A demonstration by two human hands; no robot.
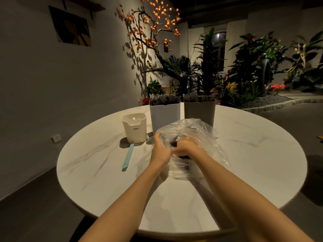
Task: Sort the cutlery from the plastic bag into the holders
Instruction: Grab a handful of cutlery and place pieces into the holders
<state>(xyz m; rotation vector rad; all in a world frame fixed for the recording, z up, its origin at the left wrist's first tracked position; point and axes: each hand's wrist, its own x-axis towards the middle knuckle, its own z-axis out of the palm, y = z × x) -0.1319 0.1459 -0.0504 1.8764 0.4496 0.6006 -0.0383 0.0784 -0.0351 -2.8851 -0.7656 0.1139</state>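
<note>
Your left hand (160,149) pinches the rim of the clear plastic bag (197,145) on the round table (97,163); your right hand (185,145) curls inside around dark cutlery (174,143). Beyond stand two filled holders (165,116) and a cream holder (134,128).

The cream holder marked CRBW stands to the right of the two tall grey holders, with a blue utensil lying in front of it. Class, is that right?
Not quite. The head view shows the cream holder to the left of the two tall grey holders, not the right. The blue utensil does lie in front of it.
</note>
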